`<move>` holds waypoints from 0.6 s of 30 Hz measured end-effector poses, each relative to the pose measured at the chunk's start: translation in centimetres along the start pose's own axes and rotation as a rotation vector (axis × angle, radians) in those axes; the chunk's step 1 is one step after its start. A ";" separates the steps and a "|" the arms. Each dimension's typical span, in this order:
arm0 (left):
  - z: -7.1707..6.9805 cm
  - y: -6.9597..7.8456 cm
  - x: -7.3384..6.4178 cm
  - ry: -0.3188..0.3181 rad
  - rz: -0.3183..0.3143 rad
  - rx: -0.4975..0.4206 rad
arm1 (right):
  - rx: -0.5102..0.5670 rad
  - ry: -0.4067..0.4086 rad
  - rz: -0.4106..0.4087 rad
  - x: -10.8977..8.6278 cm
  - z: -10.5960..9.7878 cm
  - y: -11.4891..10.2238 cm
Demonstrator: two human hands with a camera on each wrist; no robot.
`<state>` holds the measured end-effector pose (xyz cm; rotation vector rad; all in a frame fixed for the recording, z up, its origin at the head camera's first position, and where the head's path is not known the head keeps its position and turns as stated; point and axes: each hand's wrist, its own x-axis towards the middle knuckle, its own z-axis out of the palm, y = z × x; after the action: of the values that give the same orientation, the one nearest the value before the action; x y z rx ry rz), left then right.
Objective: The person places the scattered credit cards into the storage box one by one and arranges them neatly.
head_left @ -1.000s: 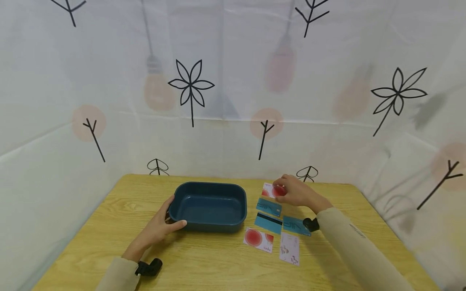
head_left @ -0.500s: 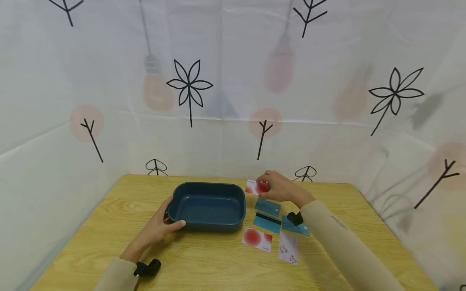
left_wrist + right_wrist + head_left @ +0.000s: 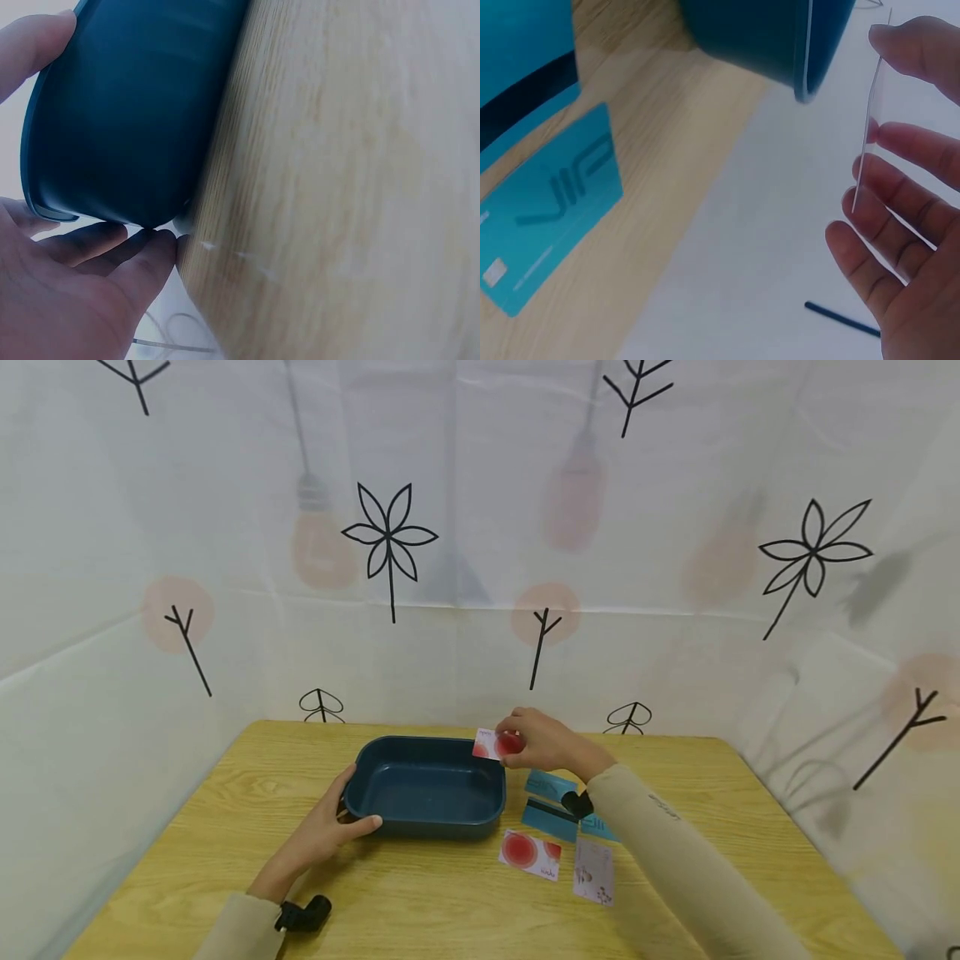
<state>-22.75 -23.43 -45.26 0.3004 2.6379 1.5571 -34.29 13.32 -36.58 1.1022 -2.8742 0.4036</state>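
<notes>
A dark blue rectangular container (image 3: 442, 828) sits on the wooden table. My left hand (image 3: 322, 822) grips its left end, thumb at the front rim and fingers along the side; the left wrist view shows the container's outer wall (image 3: 142, 112) between them. With thumb and fingertips, my right hand (image 3: 546, 742) pinches a white and red card (image 3: 486, 744) over the container's back right corner. Seen edge-on in the right wrist view, the card (image 3: 871, 105) is thin and faces the container's rim (image 3: 804, 75).
On the table right of the container lie a blue card (image 3: 550, 785), a blue card with a black stripe (image 3: 546, 821), another blue card (image 3: 598, 828) partly behind my sleeve, a white and red card (image 3: 529, 854) and a pale floral card (image 3: 593, 870). A patterned white cloth (image 3: 450, 668) hangs behind.
My right hand has carried the white and red card left, from the table's back right to the container's back right corner. The left hand keeps its grip on the container.
</notes>
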 end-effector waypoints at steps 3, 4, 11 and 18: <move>0.0 0.0 0.0 -0.002 0.001 -0.005 | -0.010 -0.010 -0.021 0.7 0.2 -0.6; 0.0 0.0 0.0 -0.002 0.001 -0.007 | -0.011 -0.015 -0.024 0.8 0.4 -0.8; 0.1 0.0 -0.1 -0.004 -0.005 -0.004 | 0.005 -0.059 -0.056 2.0 1.1 -2.2; 0.0 0.1 0.0 -0.003 0.001 -0.002 | -0.049 -0.107 -0.066 3.4 1.3 -3.7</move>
<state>-22.69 -23.39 -45.23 0.3041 2.6342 1.5592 -34.25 8.11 -36.59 1.2435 -2.9115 0.2772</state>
